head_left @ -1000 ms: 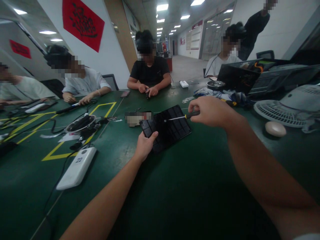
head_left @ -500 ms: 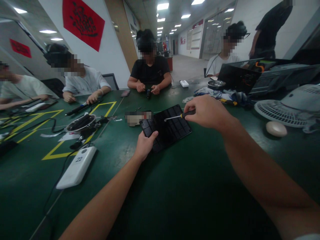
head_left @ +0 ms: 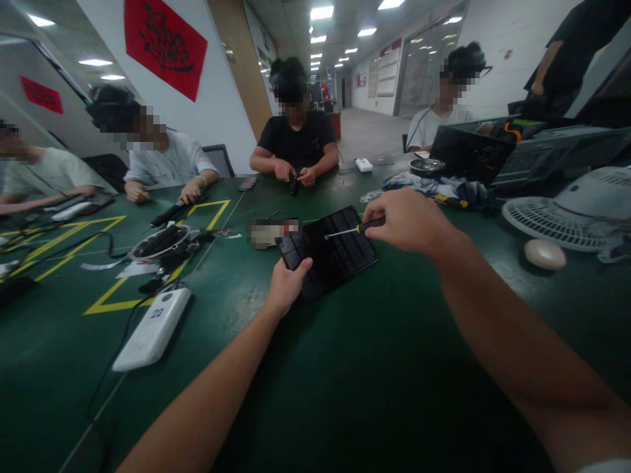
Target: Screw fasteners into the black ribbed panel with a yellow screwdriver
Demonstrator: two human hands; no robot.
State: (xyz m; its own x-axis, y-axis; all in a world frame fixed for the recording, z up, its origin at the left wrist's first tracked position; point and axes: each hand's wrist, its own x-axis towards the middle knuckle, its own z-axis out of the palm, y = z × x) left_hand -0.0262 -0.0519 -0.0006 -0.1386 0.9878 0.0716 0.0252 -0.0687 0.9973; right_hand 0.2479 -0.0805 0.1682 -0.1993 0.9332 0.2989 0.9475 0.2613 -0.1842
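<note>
A flat black tray divided into several compartments [head_left: 340,263] rests on the green table. My left hand [head_left: 288,282] grips its near left corner, thumb on top. My right hand [head_left: 411,220] is closed on a screwdriver [head_left: 367,226] with a black and yellow handle, its shaft pointing left across the tray. The tip of the shaft is over the tray's middle; what lies under it is too small to tell. Just behind the tray's left end lies a beige and red item [head_left: 270,233], partly blurred.
On the green table [head_left: 394,368] are a white power bank [head_left: 154,328] with cables, a metal bowl [head_left: 160,243], another bowl [head_left: 426,166], a white fan [head_left: 547,210] and a pale oval object [head_left: 545,254]. Several people sit around; one stands at the right.
My hands, the tray and the screwdriver look unmoved. The standing person at the right has shifted rightward. Across the table, the hands of the person in black have moved slightly.
</note>
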